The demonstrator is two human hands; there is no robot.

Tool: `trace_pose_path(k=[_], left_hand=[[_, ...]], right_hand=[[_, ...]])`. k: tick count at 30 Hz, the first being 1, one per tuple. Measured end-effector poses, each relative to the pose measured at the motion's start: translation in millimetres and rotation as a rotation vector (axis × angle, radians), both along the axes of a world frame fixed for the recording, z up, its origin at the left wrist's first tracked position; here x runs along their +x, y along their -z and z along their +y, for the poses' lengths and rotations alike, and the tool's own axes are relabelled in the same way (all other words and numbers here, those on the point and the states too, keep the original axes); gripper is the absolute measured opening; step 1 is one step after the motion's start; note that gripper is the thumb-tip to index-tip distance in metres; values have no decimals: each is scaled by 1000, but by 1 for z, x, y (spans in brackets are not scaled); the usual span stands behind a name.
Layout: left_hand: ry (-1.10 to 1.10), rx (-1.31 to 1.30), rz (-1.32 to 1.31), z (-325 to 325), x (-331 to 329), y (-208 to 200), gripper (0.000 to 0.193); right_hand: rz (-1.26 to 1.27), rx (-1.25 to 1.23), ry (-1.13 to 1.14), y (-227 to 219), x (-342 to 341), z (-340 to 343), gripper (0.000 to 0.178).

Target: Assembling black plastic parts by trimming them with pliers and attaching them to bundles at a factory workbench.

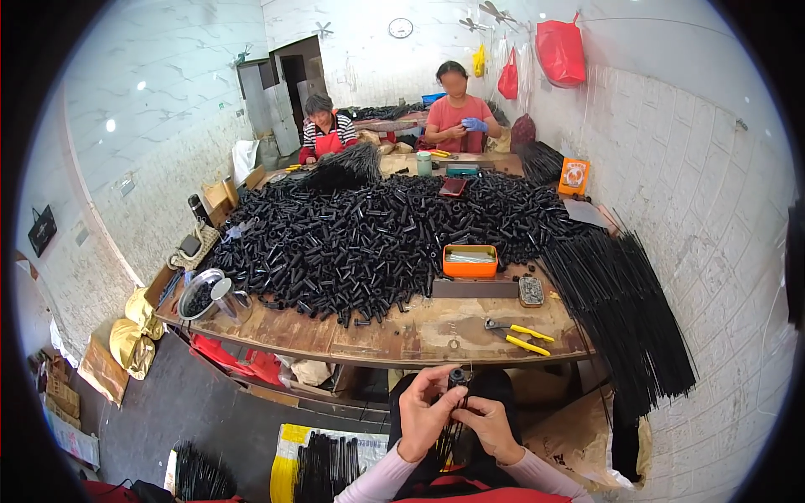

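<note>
Below the near edge of the wooden desk (394,339), at six o'clock in the view, both hands meet over the person's lap. The left hand (422,412) has its fingers (438,381) curled and clenched around a small black cylindrical plastic cap (457,376), thumb and forefinger pinching it from the left. The right hand (489,423) sits just beside it at four o'clock, its fingers (468,407) closed on a thin bundle of black rods (451,438) that runs down from the cap between the two wrists. Cap and rod tops touch; whether the rods are already seated inside the cap cannot be told.

Outward at twelve o'clock from the hands, yellow-handled metal pliers (518,333) lie on the bare desk edge. Beyond them sit a long grey flat bar (475,288), a small dark tray of metal bits (531,291) and an orange rectangular plastic box (470,261). A broad heap of short black plastic tubes (369,235) covers most of the desk. At two o'clock a fan of long thin black rods (625,310) hangs over the desk's right end. At ten o'clock stands a round metal bowl (199,293) holding dark pieces.

On the floor at seven o'clock, more black rods (323,465) rest on a yellow and white sack. At the far end of the desk two other people sit working.
</note>
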State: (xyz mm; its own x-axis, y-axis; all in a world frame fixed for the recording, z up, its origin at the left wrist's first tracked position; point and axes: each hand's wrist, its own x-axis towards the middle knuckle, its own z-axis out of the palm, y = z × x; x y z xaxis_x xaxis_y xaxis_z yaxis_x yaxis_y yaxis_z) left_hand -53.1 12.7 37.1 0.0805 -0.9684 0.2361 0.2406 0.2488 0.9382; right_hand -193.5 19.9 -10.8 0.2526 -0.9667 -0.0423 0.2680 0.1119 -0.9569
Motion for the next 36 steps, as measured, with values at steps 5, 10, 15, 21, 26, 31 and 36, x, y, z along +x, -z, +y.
trace_pose_path(k=[5,10,15,21,26,31,36], left_hand=[[80,63,153,-2,5,-12,32],[42,56,141,-14,14,-17,31],[-19,55,-14,-33,15,-23,29],[154,90,148,-49,40,-6,37],[64,42,35,-44,36,-2,35],[-185,-69,-283,-41,22,10,31],[-143,-69,-222,-47,26,11,39]], right_hand=[[8,-10,21,-7,8,-2,12],[186,-110,-16,-20,13,-18,12],[154,-178,5,-28,17,-43,16],[-1,-73,-64,-10,29,-47,11],[2,-65,-58,-6,33,-47,11],[36,-36,3,-7,37,-48,11],[112,-100,58,-4,40,-44,11]])
